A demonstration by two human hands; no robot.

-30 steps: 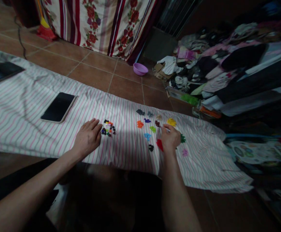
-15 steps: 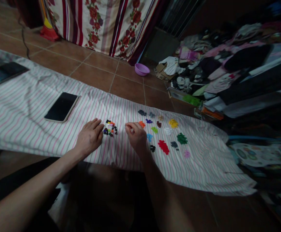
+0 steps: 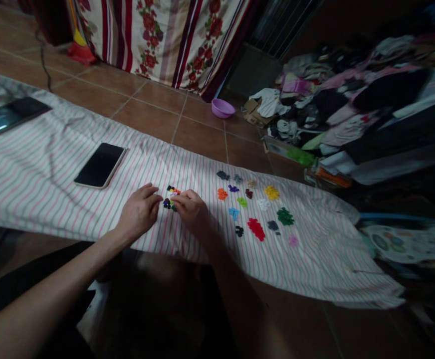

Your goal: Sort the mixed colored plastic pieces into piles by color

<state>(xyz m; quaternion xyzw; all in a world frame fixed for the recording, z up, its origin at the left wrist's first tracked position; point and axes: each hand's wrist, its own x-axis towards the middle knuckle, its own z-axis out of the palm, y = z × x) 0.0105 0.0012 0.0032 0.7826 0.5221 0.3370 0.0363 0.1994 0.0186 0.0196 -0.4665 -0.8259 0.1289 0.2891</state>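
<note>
A small heap of mixed coloured pieces (image 3: pixel 171 191) lies on a pink-striped white cloth (image 3: pixel 45 164) spread on the floor. My left hand (image 3: pixel 139 212) rests flat on the cloth just left of the heap, fingers stretched toward it. My right hand (image 3: pixel 191 209) is on the heap's right side, fingers curled and pinched over the pieces; what they hold is hidden. To the right lie several little piles sorted by colour: orange (image 3: pixel 222 193), yellow (image 3: pixel 272 192), green (image 3: pixel 285 216), red (image 3: pixel 256 229), light blue (image 3: pixel 234 213).
A dark phone (image 3: pixel 100 165) lies on the cloth left of my hands, a tablet (image 3: pixel 10 114) at the far left. Beyond the cloth are brown floor tiles, a purple bowl (image 3: pixel 222 107), a floral curtain (image 3: pixel 165 35) and heaped clothes (image 3: pixel 333 99) at right.
My right hand has swung left from the sorted colour piles, across the cloth, onto the mixed heap. My left hand has stayed beside the heap.
</note>
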